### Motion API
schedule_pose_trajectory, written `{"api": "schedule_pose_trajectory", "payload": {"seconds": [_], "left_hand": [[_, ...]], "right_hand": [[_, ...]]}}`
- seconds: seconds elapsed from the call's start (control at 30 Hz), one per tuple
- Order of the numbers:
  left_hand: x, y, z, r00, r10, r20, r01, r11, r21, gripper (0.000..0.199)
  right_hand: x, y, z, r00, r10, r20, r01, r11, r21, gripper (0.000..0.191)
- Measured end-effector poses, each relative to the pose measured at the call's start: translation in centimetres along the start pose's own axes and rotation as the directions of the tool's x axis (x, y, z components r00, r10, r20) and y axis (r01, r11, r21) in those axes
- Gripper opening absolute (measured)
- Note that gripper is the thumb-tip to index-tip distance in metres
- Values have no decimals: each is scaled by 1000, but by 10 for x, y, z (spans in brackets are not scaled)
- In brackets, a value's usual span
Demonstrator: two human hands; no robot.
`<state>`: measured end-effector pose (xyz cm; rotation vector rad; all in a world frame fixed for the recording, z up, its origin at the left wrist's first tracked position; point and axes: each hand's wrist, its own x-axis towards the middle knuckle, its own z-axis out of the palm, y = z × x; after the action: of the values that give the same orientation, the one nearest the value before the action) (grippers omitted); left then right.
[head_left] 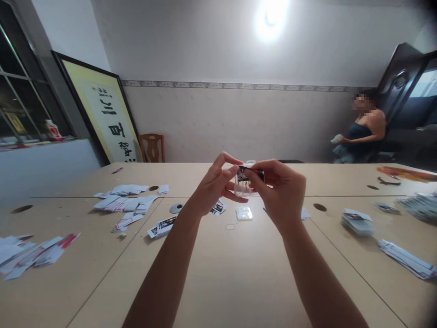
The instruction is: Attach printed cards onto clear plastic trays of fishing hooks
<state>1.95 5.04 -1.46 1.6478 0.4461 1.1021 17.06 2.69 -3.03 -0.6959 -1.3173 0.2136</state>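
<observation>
- While both hands meet out over the table (235, 278), a clear plastic case (243, 187) is up between them, raised off the surface in the middle of the view.
- Left hand (221, 180) on the near side of that grip: thumb and index finger bent around the case's left edge, the lower fingers stretched beneath it.
- Right hand (282, 187) comes in from the other side — thumb and curled fingertips pinching a dark printed card (242, 173) at the upper part of the case.
- Direction check: the case stands roughly upright, its long axis running up and down, the narrow tab at the top. The card lies crosswise, long axis left to right, printed face towards the camera; whether it sits inside or in front, I cannot tell.
- Just below the hands, a small whitish case (244, 213) lies flat, with a thin pinkish frame (230, 227) near it.
- Out left, printed cards (164, 226) by the forearm, then heaps of white paper pieces (126, 202).
- Over right, stacked clear boxes (357, 225) and long white strips (406, 258) — and beyond the table, another person (365, 132) with something pale in hand.
</observation>
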Motion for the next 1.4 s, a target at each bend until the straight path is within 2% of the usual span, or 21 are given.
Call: {"api": "schedule_pose_trajectory", "payload": {"seconds": [0.37,0.97,1.4], "left_hand": [[2,-5,-3,999,45,22,-45,999,10,27],[3,-8,-4,997,75,4,-76,997,22,21],[3,-6,-4,999,47,-10,-47,999,6,25]], "right_hand": [[0,-1,1,1000,-21,-12,21,1000,-9,6],[0,1,3,999,-38,-10,38,999,-26,6],[-1,3,4,1000,-15,-27,15,1000,12,5]]}}
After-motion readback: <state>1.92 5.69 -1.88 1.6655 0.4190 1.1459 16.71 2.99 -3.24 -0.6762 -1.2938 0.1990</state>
